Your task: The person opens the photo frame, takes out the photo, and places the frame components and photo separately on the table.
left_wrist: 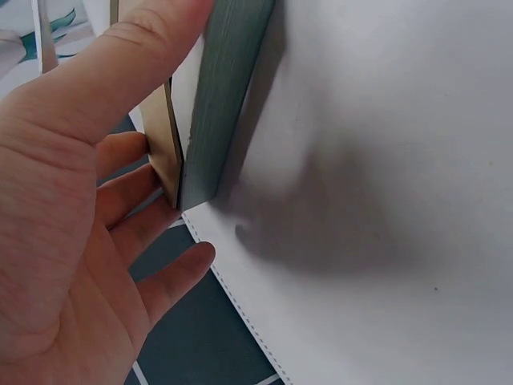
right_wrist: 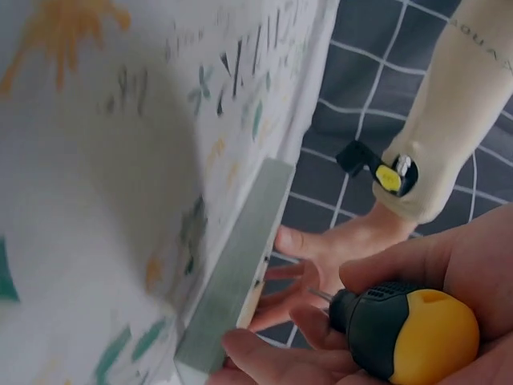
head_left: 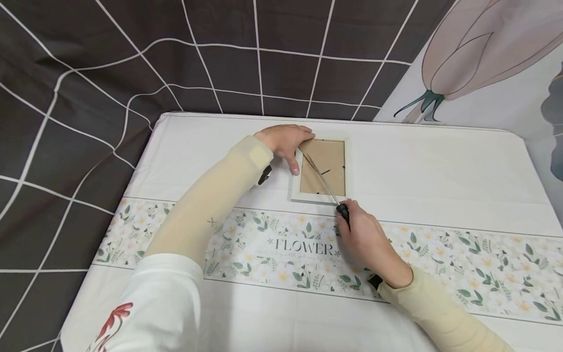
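A white picture frame (head_left: 295, 188) lies face down on the table, its brown backing board (head_left: 323, 183) showing. The right hand (head_left: 367, 239) grips a screwdriver (head_left: 343, 213) by its black and yellow handle (right_wrist: 437, 333). The shaft slants across the backing, its tip near the upper left inner edge. At the frame's upper left corner is the left hand (head_left: 285, 142), thumb along the left side and fingers over the top. The left wrist view shows its fingers (left_wrist: 132, 192) fairly straight against the board (left_wrist: 163, 144), whose corner stands out from the frame's edge (left_wrist: 228, 96).
A white tablecloth (head_left: 440, 171) with a floral band reading FLOWER (head_left: 303, 247) covers the table. Behind and to the left hangs a dark cloth with white grid lines (head_left: 228, 73). A white cloth with a large pink flower (head_left: 466, 58) hangs at the back right.
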A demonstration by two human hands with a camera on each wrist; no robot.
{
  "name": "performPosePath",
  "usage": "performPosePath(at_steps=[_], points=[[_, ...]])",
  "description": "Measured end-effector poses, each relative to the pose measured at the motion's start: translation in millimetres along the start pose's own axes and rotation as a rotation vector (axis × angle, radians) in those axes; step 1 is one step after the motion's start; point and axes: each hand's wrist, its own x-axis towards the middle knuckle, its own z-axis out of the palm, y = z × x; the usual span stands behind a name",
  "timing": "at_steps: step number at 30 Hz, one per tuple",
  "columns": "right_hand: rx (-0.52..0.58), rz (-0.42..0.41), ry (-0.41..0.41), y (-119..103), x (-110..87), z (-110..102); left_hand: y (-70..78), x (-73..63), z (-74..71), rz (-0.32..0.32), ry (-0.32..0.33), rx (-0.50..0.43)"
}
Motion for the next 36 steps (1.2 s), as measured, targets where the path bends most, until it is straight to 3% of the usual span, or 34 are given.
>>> performPosePath(at_steps=[15,19,30,36], points=[[-0.007,0.04,-0.029,-4,5.3,9,-3.5,-6.3,6.1,0.003,0.004,-0.028],[-0.008,0.007,-0.013,-2,7.4,10,-5.1,-9.5,8.4,0.002,0.019,-0.034],[0.0,-0.063,0.036,8,18.7,10,-4.3,-15.2,16.8,-0.076,0.054,-0.056],[0.049,-0.034,0.038,12,24.6,5,-3.8,-20.3,22.5,-0.091,0.083,-0.065]])
